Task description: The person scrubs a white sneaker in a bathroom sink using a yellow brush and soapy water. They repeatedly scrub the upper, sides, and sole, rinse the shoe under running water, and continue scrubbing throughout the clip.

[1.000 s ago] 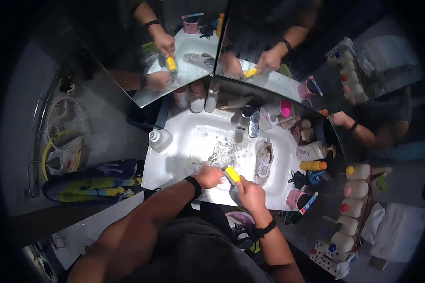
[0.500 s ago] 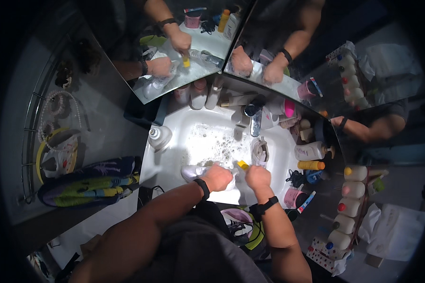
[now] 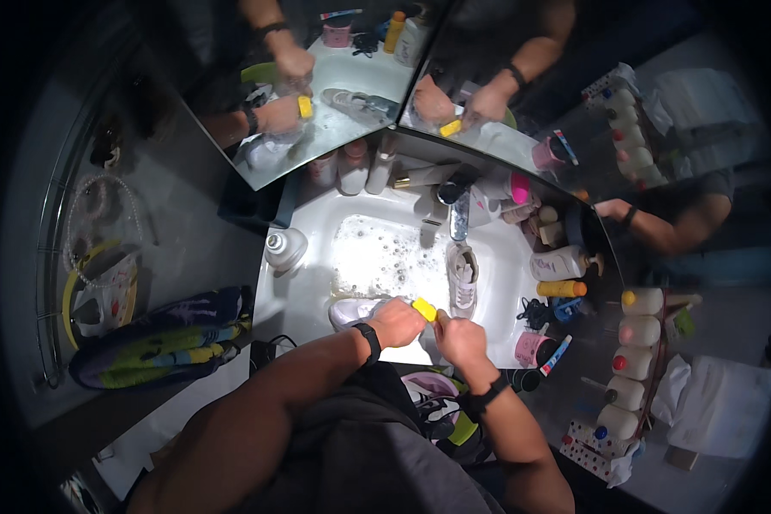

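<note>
The left hand (image 3: 398,322) is curled over a white low-cut shoe (image 3: 349,312) at the front of a glossy white basin (image 3: 317,244); the right hand (image 3: 462,341) is closed round one end of a yellow block-shaped brush (image 3: 424,308). The shoe is probably light, soft-sided and slippery, best gripped firmly near its heel. Compared with half a second ago, the brush sits nearer the left hand, and a pale lace-up shoe (image 3: 462,287) beyond shows more fully.

A brush (image 3: 424,309) sits between left hand (image 3: 398,323) and right hand (image 3: 463,340) above the sink (image 3: 507,278); one shoe (image 3: 349,312) lies beneath the left, a second shoe (image 3: 463,283) beyond the right; a bottle (image 3: 286,250) stands at left, a cup (image 3: 533,349) at right.
</note>
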Available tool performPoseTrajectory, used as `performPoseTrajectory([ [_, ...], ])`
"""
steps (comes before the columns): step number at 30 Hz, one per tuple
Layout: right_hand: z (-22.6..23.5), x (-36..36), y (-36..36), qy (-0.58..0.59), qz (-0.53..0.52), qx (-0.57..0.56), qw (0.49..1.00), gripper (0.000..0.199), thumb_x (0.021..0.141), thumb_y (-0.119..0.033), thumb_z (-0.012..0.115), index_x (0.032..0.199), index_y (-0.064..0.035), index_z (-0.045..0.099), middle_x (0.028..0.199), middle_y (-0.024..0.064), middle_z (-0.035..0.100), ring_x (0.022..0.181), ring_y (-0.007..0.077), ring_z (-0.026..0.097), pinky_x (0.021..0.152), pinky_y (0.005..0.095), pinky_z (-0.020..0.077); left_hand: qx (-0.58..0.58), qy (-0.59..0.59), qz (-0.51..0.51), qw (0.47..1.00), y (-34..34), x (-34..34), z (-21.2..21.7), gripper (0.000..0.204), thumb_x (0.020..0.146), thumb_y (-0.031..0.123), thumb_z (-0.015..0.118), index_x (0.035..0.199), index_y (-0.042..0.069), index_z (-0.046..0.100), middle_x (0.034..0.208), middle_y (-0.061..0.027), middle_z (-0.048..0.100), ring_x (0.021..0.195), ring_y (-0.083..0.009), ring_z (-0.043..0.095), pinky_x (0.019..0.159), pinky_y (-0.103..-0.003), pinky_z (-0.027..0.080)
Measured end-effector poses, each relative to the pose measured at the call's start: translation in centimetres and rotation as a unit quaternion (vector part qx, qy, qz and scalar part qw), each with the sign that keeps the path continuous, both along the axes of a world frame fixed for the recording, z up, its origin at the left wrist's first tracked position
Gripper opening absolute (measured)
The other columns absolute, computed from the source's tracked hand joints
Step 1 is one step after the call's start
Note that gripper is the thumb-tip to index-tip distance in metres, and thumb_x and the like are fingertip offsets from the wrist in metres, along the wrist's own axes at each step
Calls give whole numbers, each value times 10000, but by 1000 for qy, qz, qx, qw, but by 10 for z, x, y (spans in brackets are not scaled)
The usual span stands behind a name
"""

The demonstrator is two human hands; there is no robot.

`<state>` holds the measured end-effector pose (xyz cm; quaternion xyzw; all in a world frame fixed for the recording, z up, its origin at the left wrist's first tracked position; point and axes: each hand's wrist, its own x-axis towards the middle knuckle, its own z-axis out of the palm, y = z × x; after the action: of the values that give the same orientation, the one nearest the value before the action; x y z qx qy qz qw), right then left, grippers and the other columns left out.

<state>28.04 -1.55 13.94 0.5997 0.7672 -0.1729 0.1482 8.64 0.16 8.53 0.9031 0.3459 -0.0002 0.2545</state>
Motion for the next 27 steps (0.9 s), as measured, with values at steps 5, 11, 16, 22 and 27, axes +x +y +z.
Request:
performPoseTrajectory([
  [5, -5, -5, -8, 33, -80, 144, 986, 273, 1003, -369, 647, 1022, -118, 752, 764, 164, 745, 690, 374, 745, 613, 529, 579, -24, 17, -23, 999, 3, -1, 3, 174, 858, 143, 628, 831, 81, 788, 852, -151, 781, 822, -340, 776, 732, -491, 588],
  [11, -12, 3, -12, 4, -128, 153, 980, 314, 1013, -366, 632, 1166, -130, 772, 762, 169, 741, 683, 392, 730, 613, 531, 575, -31, 0, 9, 999, 0, -5, 3, 182, 864, 138, 621, 818, 67, 782, 867, -163, 780, 835, -351, 775, 764, -502, 598],
  [16, -15, 20, -15, 82, -47, -18, 995, 335, 1016, -383, 652, 1120, -98, 794, 868, 186, 768, 789, 394, 752, 690, 511, 590, -25, 14, 1, 1000, -6, -15, 2, 170, 885, 155, 612, 844, 105, 769, 817, -117, 767, 797, -317, 755, 832, -524, 549],
  [22, -30, 41, -16, 56, -241, -5, 969, 384, 1031, -440, 611, 1096, -87, 746, 948, 223, 764, 938, 425, 749, 792, 558, 577, 56, -44, 0, 997, -17, -47, -10, 175, 957, 283, 627, 920, 195, 774, 951, -30, 730, 1034, -257, 688, 1090, -543, 409],
  [27, -50, 32, -17, 227, -254, -59, 938, 451, 1031, -476, 613, 1221, -93, 757, 985, 245, 764, 963, 466, 725, 836, 528, 572, 91, -138, -10, 986, -16, -91, -26, 177, 938, 334, 674, 912, 171, 737, 985, 10, 659, 1161, -208, 622, 1052, -479, 407],
])
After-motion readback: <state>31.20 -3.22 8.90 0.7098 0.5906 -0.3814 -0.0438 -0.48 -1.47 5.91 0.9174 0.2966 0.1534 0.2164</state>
